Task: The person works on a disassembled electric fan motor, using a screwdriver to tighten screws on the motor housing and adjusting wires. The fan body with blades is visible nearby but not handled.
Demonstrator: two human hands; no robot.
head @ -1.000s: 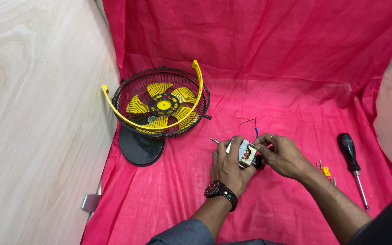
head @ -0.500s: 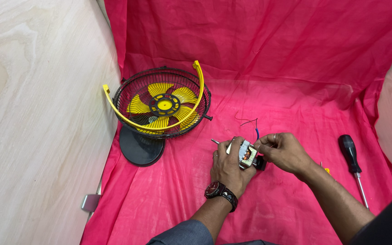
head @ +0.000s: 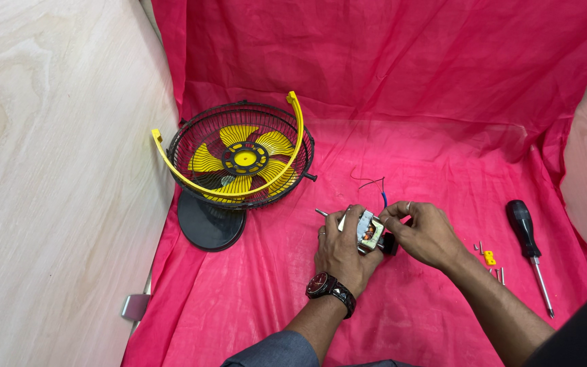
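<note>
Small fan motor (head: pixel 369 231) cradled over the pink cloth (head: pixel 443 156) in the clasped left hand (head: pixel 342 250), right hand (head: pixel 424 234) pinching its thin wires (head: pixel 372 183); best kept steady and handled gently, well clear of the yellow-bladed fan (head: pixel 242 158).

The right hand (head: pixel 424 234) is drawing in closer over the small motor (head: pixel 369 231), its fingertips now pinching at the motor's top by the thin wires (head: pixel 373 185). The left hand (head: pixel 343 250) is tilting the motor slightly more upright.
</note>
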